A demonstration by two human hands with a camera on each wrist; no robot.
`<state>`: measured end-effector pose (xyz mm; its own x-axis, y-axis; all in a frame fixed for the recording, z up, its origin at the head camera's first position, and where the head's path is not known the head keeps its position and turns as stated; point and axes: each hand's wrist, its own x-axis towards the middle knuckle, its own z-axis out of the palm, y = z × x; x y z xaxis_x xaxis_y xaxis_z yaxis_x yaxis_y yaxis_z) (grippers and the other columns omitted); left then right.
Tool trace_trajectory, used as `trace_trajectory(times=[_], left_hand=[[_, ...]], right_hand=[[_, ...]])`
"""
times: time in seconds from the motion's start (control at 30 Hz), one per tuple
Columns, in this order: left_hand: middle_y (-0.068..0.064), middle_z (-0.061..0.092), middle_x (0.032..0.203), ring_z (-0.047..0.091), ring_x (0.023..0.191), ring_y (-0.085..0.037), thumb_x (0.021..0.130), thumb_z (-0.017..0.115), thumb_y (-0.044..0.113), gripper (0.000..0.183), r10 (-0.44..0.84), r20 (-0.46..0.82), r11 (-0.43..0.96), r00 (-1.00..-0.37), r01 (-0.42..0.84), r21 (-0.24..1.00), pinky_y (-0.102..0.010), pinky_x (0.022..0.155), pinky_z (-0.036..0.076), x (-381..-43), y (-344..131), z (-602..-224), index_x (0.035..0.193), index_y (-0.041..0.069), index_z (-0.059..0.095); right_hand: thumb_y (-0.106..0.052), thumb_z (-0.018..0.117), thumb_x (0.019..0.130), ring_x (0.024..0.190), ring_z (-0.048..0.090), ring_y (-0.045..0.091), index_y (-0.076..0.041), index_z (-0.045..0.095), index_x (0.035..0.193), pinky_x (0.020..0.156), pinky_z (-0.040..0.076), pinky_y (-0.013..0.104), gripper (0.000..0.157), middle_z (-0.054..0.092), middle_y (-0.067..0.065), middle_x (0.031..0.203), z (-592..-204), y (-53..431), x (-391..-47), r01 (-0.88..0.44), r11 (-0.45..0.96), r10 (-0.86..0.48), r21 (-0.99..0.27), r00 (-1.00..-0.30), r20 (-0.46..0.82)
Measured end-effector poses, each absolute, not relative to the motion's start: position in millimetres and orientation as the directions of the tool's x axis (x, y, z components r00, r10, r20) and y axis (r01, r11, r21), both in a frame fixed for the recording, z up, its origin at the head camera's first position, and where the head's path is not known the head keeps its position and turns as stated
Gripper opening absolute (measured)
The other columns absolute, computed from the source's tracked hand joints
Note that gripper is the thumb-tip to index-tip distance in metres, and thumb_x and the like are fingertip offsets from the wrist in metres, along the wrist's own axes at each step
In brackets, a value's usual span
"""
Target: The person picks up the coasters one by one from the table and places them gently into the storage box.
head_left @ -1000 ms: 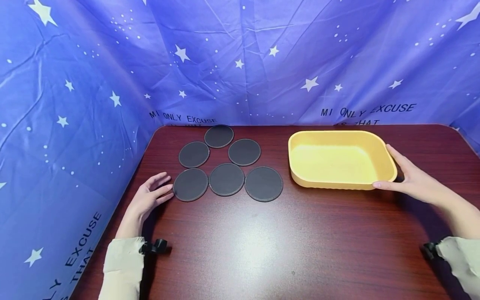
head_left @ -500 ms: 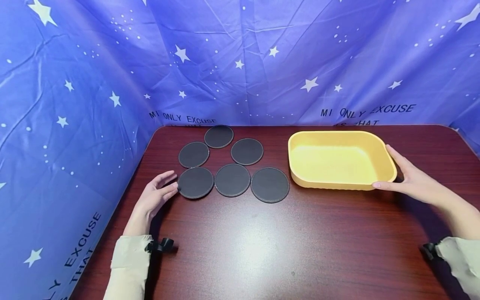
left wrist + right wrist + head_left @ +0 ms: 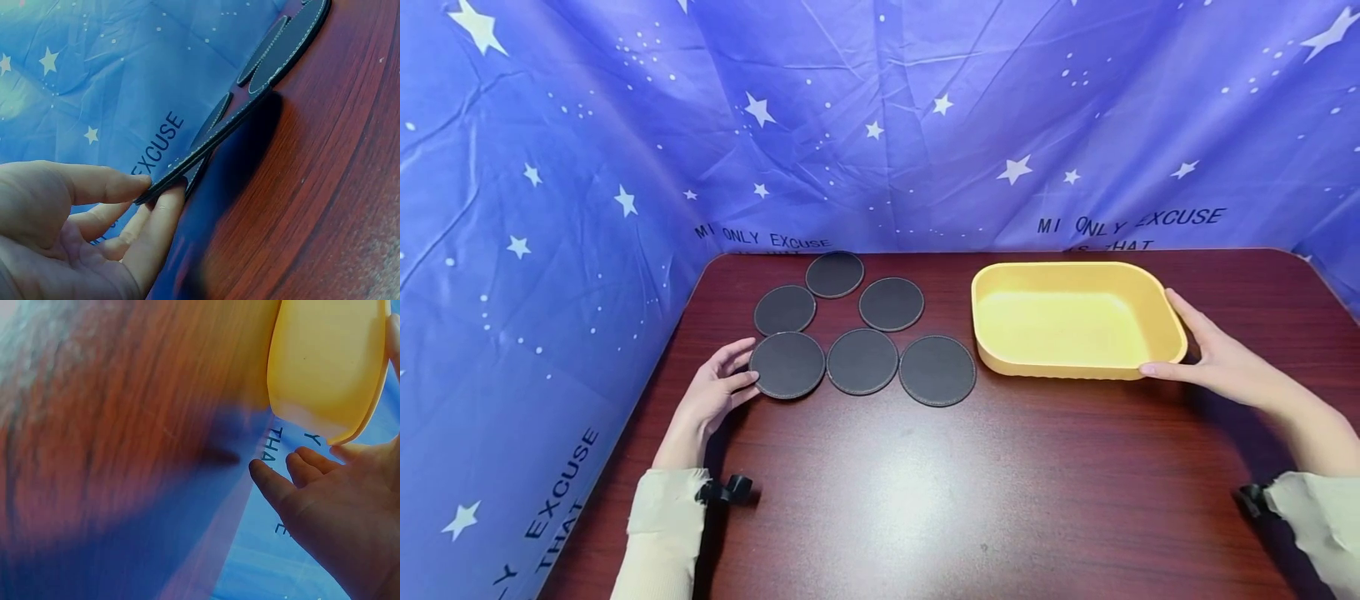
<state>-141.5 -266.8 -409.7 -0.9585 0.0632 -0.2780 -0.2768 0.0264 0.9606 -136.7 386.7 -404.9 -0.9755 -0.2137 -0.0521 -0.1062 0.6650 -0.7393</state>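
Left hand is pinching a black disc, thumb on top, holding its edge off the worktop, left of the yellow bin. Five other discs are lying left of the bin. Right hand, spread wide, is gripping its right end.

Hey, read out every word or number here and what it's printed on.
"MI ONLY EXCUSE": twice, blue cloth behind the table.
"HAT": beneath the right one, line partly cut off.
"Y EXCUSE": cloth's left side.
"THAT": below it.
Left second line: too cut off.
No lettering visible on the black discs or yellow bin.
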Motion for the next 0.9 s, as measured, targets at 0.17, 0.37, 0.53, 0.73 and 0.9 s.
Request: trace_trajectory(times=[0.17,0.37,0.53,0.73,0.9], left_hand=[[0.012,0.057,0.113,0.063,0.09,0.0,0.095,0.052,-0.009,0.058,0.06,-0.273,0.032,-0.96,-0.271,0.962,-0.019,0.078,0.058,-141.4,-265.7,-408.9,0.149,0.002,0.037],[0.014,0.059,0.112,0.062,0.092,0.001,0.095,0.052,-0.01,0.06,0.047,-0.269,-0.002,-0.962,-0.269,0.963,-0.019,0.079,0.058,-142.0,-264.1,-406.0,0.151,0.0,0.032],[0.014,0.062,0.111,0.063,0.091,0.001,0.095,0.052,-0.01,0.058,0.048,-0.255,-0.042,-0.966,-0.257,0.966,-0.018,0.077,0.059,-142.9,-262.0,-401.5,0.149,0.001,0.036],[0.014,0.063,0.112,0.065,0.092,0.0,0.095,0.054,-0.009,0.056,0.074,-0.234,-0.056,-0.969,-0.238,0.97,-0.018,0.078,0.059,-146.7,-255.6,-395.5,0.147,0.006,0.042],[0.014,0.062,0.113,0.064,0.092,0.0,0.096,0.053,-0.009,0.058,0.097,-0.227,-0.043,-0.969,-0.232,0.972,-0.017,0.078,0.059,-152.6,-244.9,-389.6,0.15,0.003,0.037]], right_hand=[[-0.015,0.074,0.087,0.151,-0.008,0.009,-0.021,-0.009,0.16,0.124,-0.007,0.037,0.11,-0.008,0.014,0.168,-404.3,384.3,-138.8,-0.119,0.671,-0.222,-0.732,-0.974,-0.044],[-0.02,0.073,0.089,0.154,-0.012,0.019,-0.022,-0.011,0.16,0.124,-0.006,0.05,0.11,-0.01,0.012,0.168,-400.6,383.0,-140.5,-0.093,0.688,-0.213,-0.72,-0.974,-0.078],[-0.021,0.073,0.088,0.154,-0.01,0.022,-0.024,-0.01,0.16,0.123,-0.004,0.059,0.11,-0.007,0.013,0.168,-398.2,383.0,-141.8,-0.082,0.695,-0.206,-0.714,-0.975,-0.089],[-0.024,0.073,0.089,0.154,-0.009,0.029,-0.026,-0.01,0.16,0.114,0.001,0.077,0.109,-0.007,0.014,0.168,-398.5,381.3,-144.4,-0.05,0.684,-0.2,-0.728,-0.972,-0.121],[-0.024,0.073,0.09,0.154,-0.009,0.034,-0.024,-0.01,0.16,0.111,0.002,0.08,0.109,-0.008,0.015,0.168,-398.9,379.7,-145.6,-0.042,0.668,-0.201,-0.743,-0.971,-0.126]])
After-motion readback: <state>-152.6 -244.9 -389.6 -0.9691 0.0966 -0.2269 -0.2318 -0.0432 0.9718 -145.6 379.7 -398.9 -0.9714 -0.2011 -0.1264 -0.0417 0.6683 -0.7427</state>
